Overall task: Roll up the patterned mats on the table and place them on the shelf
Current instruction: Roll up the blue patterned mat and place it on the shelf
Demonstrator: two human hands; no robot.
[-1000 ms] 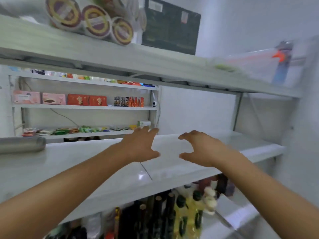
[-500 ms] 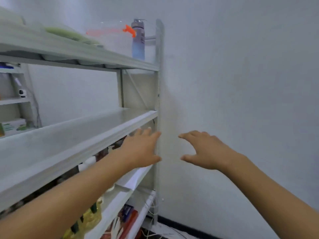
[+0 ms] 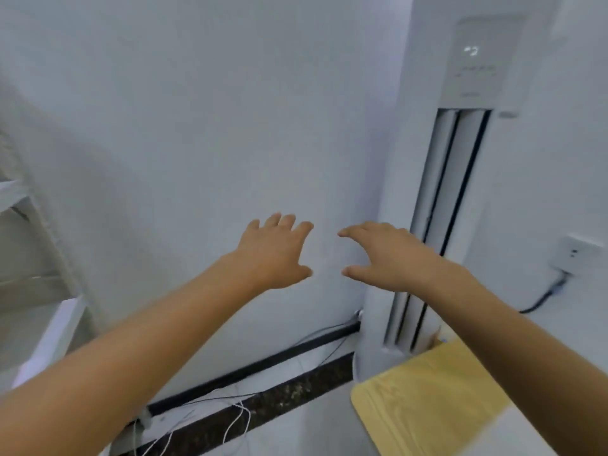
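Reaching forward in the head view, the left hand (image 3: 274, 250) and right hand (image 3: 391, 256) hang apart before a wall (image 3: 197, 126), each empty with fingers spread; no patterned mat shows, only a corner of the pale wooden surface (image 3: 424, 403) at lower right and an edge of the shelf (image 3: 54, 337) at far left. Such a mat is judged light, limp and apt to unroll, so a rolled one is best gripped around its middle. A standing air conditioner (image 3: 460, 159), a wall socket (image 3: 577, 253) and loose cables (image 3: 241, 419) on the floor (image 3: 312, 436) border the way between surface and shelf.
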